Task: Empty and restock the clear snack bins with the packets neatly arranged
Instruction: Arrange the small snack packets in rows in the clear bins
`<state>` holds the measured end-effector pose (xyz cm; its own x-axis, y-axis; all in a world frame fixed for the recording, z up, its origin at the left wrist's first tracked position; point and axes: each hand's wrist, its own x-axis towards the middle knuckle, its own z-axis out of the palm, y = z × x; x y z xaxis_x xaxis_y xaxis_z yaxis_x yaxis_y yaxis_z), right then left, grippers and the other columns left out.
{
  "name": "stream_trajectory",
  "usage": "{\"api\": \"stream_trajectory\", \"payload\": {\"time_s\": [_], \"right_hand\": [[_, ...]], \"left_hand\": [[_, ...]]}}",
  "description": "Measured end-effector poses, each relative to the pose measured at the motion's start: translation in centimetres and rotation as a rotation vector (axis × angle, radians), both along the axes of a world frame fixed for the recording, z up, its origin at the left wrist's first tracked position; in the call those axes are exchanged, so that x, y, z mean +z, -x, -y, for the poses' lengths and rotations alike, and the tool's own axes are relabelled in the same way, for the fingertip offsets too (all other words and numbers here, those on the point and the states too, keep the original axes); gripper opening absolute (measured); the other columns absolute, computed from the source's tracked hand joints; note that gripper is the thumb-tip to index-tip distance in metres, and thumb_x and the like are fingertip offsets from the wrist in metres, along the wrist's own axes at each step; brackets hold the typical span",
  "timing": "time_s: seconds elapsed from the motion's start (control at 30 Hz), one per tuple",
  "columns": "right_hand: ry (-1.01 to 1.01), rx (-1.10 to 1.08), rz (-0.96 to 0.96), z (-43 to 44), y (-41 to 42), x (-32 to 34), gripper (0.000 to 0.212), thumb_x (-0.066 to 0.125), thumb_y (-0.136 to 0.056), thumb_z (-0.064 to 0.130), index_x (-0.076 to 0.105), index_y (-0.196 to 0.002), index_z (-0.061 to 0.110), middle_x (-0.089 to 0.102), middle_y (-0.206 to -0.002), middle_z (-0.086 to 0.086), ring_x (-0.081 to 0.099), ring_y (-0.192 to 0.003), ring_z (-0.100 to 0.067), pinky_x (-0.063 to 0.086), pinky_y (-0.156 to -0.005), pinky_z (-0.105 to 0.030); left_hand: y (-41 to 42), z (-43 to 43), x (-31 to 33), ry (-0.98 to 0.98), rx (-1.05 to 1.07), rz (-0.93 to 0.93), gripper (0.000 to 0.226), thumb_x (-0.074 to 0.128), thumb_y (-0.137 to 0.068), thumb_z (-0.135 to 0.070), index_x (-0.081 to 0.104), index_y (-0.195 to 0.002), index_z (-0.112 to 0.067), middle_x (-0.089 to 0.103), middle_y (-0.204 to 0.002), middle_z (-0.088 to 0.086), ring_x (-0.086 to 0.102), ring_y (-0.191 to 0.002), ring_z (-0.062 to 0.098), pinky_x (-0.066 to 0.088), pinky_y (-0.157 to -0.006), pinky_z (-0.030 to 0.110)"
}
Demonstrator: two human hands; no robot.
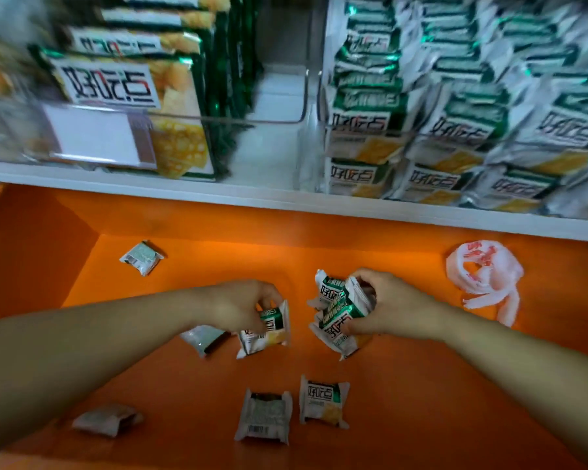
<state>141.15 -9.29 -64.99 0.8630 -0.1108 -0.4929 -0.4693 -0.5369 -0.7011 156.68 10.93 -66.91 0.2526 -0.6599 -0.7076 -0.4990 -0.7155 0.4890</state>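
Clear bin [314,154] full of packets [455,130]

Both bare forearms are stretched forward and angled inward, with the backs of the hands turned up. A single packet [269,334] is pinched by the curled left hand [238,305]. A bunch of packets [336,313] is gripped between the fingers and thumb of the right hand [391,305].

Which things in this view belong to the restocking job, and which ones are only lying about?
For the job:
left hand gripping one snack packet
right hand gripping a bunch of packets
loose packets on the orange surface
clear bin, upper right, already stocked

Lying about:
crumpled white plastic bag, right of the hands
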Motion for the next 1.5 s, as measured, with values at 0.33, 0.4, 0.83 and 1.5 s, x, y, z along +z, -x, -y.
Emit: {"api": "stream_trajectory", "payload": {"time_s": [0.33,0.4,0.83,1.5], "right_hand": [[0.287,0.005,0.208,3.0,10.7,15.7,0.051,0.079,-0.074,0.038,0.045,-0.111,0.031,0.059,-0.101,0.005,0.060,-0.082,-0.007,0.053,-0.067,-0.024],[0.323,-0.055,0.260,4.5,13.2,18.4,0.056,0.077,-0.073,0.045,0.040,-0.115,0.038,0.058,-0.111,-0.001,0.062,-0.093,-0.018,0.054,-0.076,-0.033],[0.395,-0.462,0.619,16.7,17.9,25.8,0.044,0.081,-0.068,0.038,0.052,-0.096,0.022,0.064,-0.094,0.002,0.061,-0.085,-0.017,0.047,-0.076,-0.032],[0.436,-0.085,0.409,24.1,8.4,21.9,0.066,0.082,-0.071,0.035,0.048,-0.127,0.024,0.048,-0.129,0.008,0.051,-0.112,-0.011,0.042,-0.094,-0.025]], "left_hand": [[9.4,5.9,16.4,0.332,-0.166,0.290,0.048,0.067,-0.089,-0.023,0.046,-0.132,-0.031,0.051,-0.116,-0.010,0.056,-0.099,0.013,0.050,-0.078,0.029],[11.0,7.4,19.3,0.392,-0.196,0.333,0.040,0.066,-0.089,-0.025,0.048,-0.123,-0.034,0.052,-0.109,-0.009,0.057,-0.097,0.019,0.050,-0.078,0.037],[15.7,19.5,28.5,0.810,-0.036,0.549,0.051,0.065,-0.089,-0.023,0.045,-0.135,-0.028,0.048,-0.113,-0.013,0.050,-0.101,0.008,0.040,-0.069,0.015],[11.3,27.3,23.6,1.240,0.562,0.409,0.030,0.062,-0.092,-0.015,0.054,-0.115,-0.033,0.057,-0.112,-0.019,0.052,-0.098,-0.011,0.042,-0.073,0.002]]}}
